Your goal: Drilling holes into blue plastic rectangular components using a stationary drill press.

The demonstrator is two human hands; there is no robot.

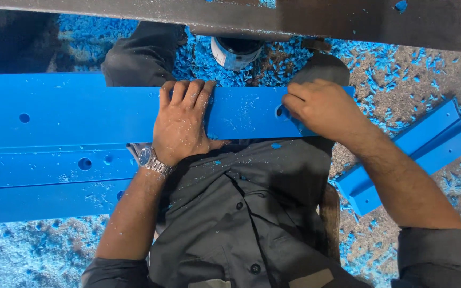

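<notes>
A long blue plastic bar (241,113) lies across my lap, dusted with pale shavings. My left hand (181,121) presses flat on its middle, fingers curled over the far edge; a metal wristwatch (153,160) is on that wrist. My right hand (321,106) rests on the bar's right end, fingertips at a round hole (281,111). Whether it holds a small tool is hidden by the fingers.
More blue plastic bars with drilled holes (44,170) lie stacked at the left. Another blue channel piece (417,154) lies on the floor at the right. Blue shavings (396,69) cover the ground. A dark metal beam (305,18) crosses the top.
</notes>
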